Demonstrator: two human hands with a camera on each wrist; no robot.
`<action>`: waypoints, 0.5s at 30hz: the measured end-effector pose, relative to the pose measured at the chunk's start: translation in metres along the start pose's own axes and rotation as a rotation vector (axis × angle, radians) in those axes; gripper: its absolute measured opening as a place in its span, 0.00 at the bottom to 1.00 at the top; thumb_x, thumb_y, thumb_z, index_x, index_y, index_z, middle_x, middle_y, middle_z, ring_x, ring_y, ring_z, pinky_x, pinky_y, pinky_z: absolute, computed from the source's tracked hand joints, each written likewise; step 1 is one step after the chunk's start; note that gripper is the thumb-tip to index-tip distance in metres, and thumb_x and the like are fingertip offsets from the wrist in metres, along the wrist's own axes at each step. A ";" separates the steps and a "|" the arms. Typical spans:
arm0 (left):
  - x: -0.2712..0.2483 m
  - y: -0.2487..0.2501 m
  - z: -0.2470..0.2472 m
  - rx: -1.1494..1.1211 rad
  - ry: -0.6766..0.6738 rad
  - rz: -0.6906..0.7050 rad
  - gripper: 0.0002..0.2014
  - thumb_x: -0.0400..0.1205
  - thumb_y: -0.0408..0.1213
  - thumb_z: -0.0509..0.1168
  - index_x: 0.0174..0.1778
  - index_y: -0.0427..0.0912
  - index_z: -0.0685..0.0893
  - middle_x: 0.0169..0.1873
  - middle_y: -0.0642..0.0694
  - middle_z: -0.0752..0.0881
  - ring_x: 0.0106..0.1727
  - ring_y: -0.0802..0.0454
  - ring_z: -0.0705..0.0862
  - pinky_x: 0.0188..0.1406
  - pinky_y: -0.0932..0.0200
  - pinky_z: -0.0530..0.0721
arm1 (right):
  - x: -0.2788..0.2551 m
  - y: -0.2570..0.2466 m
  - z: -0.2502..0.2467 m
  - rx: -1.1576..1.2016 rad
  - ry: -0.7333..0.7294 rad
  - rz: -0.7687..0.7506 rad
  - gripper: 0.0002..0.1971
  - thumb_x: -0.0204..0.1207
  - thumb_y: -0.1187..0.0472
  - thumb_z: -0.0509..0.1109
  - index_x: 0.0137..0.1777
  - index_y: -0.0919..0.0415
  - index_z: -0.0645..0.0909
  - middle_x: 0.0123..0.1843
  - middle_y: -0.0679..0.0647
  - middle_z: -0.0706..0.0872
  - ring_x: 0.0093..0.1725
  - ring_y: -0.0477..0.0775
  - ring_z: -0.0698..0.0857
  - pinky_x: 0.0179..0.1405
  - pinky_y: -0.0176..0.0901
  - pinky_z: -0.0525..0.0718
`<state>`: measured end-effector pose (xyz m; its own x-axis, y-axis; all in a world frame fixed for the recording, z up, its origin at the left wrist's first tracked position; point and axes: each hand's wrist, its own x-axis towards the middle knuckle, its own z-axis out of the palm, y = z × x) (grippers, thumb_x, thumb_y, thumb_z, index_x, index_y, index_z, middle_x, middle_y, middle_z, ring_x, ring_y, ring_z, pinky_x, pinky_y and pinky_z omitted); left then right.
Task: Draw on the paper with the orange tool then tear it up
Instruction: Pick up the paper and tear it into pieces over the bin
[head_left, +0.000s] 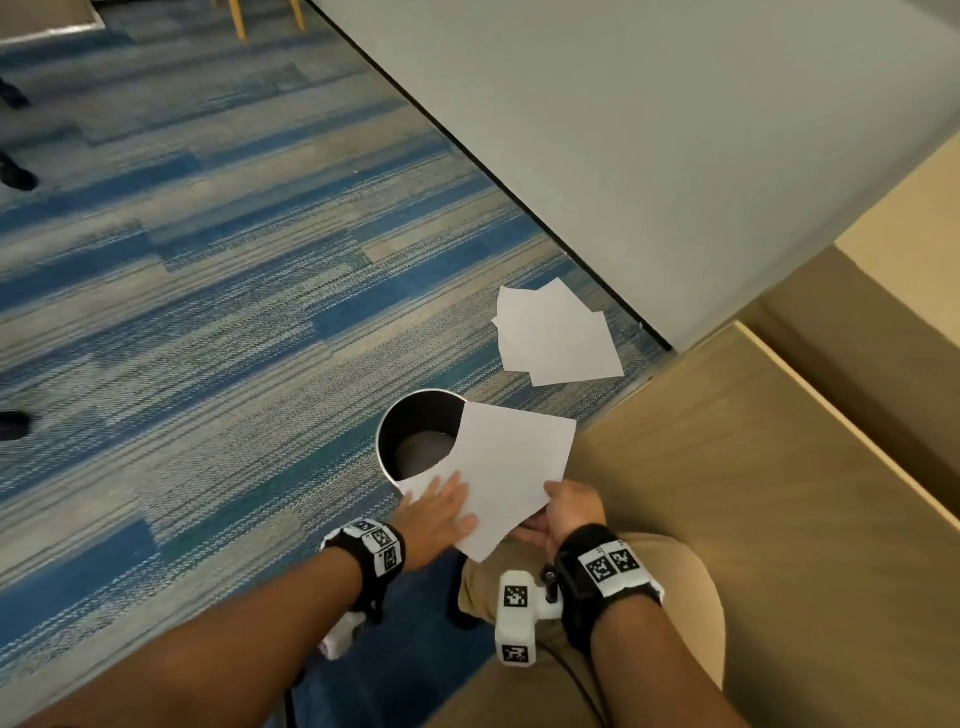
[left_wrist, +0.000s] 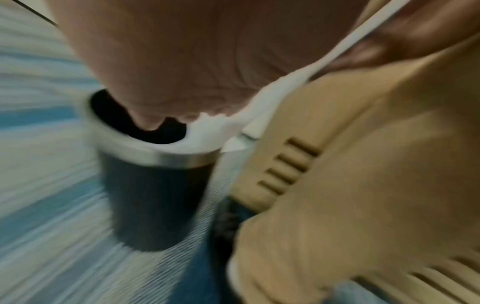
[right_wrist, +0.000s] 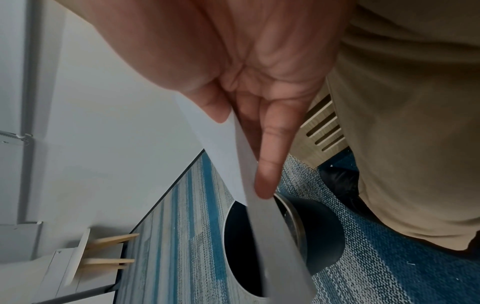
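Over the bin (head_left: 387, 426), the right hand (head_left: 574, 506) pinches the paper (head_left: 514, 457) by its near edge, thumb on top; the left hand (head_left: 441, 512) lies flat on it, fingers straight. Sheet whole; orange tool not in view. Probably the tearing step: the left hand must next pinch beside the right.

The paper (head_left: 511, 457) hides the right side of the bin (head_left: 383, 441) mouth and most fingers of the right hand (head_left: 574, 506), and blur smears the left wrist view.
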<state>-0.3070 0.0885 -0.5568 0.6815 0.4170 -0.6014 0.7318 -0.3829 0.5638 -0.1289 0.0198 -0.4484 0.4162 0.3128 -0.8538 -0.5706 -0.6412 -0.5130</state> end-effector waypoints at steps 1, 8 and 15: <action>-0.001 -0.008 -0.007 0.010 0.043 -0.164 0.59 0.64 0.80 0.26 0.89 0.51 0.50 0.89 0.46 0.40 0.89 0.39 0.41 0.83 0.27 0.47 | -0.002 -0.001 0.000 -0.002 0.000 -0.003 0.12 0.89 0.66 0.56 0.50 0.62 0.82 0.47 0.65 0.89 0.44 0.67 0.89 0.29 0.56 0.89; -0.010 0.005 -0.004 0.036 -0.092 0.165 0.40 0.84 0.70 0.36 0.89 0.54 0.45 0.89 0.52 0.39 0.89 0.51 0.36 0.86 0.41 0.37 | -0.004 -0.002 -0.001 0.002 0.000 -0.019 0.12 0.88 0.68 0.56 0.51 0.64 0.82 0.45 0.66 0.89 0.41 0.67 0.90 0.24 0.54 0.90; -0.016 0.014 -0.011 -0.055 -0.038 0.265 0.43 0.81 0.74 0.38 0.89 0.54 0.40 0.86 0.57 0.34 0.88 0.55 0.34 0.84 0.52 0.32 | -0.007 -0.004 -0.001 0.008 0.000 -0.018 0.13 0.87 0.68 0.57 0.62 0.67 0.83 0.51 0.69 0.90 0.46 0.69 0.90 0.22 0.56 0.90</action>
<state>-0.3075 0.0859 -0.5330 0.8497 0.2769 -0.4487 0.5271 -0.4285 0.7339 -0.1284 0.0194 -0.4398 0.4260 0.3244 -0.8445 -0.5686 -0.6301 -0.5289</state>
